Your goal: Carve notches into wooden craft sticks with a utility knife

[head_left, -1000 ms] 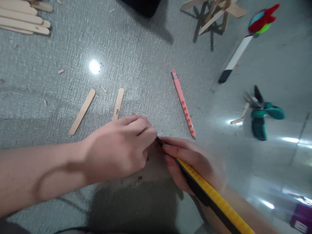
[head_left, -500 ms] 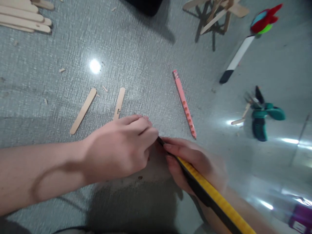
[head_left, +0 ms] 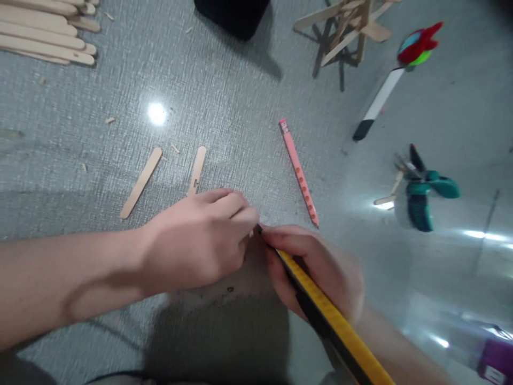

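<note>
My right hand (head_left: 316, 267) is wrapped round a yellow and black utility knife (head_left: 339, 315), gripping it close to its dark front end. The knife slants from the lower right up toward my left fingertips. My left hand (head_left: 204, 235) is closed, fingers curled down right beside the knife's tip; what it pinches is hidden, though a small pale bit shows at its fingertips. A notched craft stick (head_left: 197, 168) lies just beyond the left hand, its near end covered by the knuckles. Left of it lies a plain craft stick (head_left: 141, 183).
A pink pencil (head_left: 300, 174) lies beyond my right hand. To the right are green-handled pliers (head_left: 419, 190), a white marker-like stick with a red top (head_left: 385, 96) and a purple object (head_left: 497, 358). Stacked craft sticks (head_left: 44, 32), a black object (head_left: 232, 16) and a stick structure (head_left: 352, 27) sit farther back.
The right hand and knife have shifted slightly left, closer to the left fingertips. The left hand stays nearly in place. The whole view has shifted a little.
</note>
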The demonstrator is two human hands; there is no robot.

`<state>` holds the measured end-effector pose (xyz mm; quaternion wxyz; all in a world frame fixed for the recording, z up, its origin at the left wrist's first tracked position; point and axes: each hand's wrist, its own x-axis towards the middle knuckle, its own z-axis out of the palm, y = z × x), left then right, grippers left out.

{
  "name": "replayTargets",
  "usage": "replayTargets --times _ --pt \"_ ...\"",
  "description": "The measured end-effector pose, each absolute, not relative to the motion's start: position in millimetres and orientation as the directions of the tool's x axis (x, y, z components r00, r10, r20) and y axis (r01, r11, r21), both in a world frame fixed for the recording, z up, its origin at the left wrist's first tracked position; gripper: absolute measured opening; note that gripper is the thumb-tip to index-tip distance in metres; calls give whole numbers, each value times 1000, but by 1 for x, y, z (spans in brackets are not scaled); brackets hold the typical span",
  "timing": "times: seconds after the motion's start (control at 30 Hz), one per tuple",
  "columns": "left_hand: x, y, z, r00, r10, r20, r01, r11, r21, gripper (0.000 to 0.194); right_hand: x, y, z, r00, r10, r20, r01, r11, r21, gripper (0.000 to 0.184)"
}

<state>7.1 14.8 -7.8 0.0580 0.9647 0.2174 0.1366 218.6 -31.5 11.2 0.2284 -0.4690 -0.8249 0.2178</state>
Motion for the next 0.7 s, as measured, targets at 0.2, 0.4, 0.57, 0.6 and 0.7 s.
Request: replayTargets --times 0.2,0.4,0.57,0.6,0.7 --pt "8 13 -6 868 446 217 426 -894 137 26 216 -33 12 -450 880 152 657 441 -612 22" --pt "9 11 -6 869 456 193 434 -889 145 22 219 -38 12 -442 887 129 667 422 -614 25" --pt "9 11 -6 863 451 226 417 -890 185 18 222 -40 12 -451 885 118 681 426 -596 23" --pt "9 10 -6 863 453 224 417 -889 191 18 222 -41 12 -452 884 119 679 428 -596 23" --pt "9 9 -6 860 463 216 424 -882 206 17 223 -42 11 -446 884 143 673 436 -598 24"
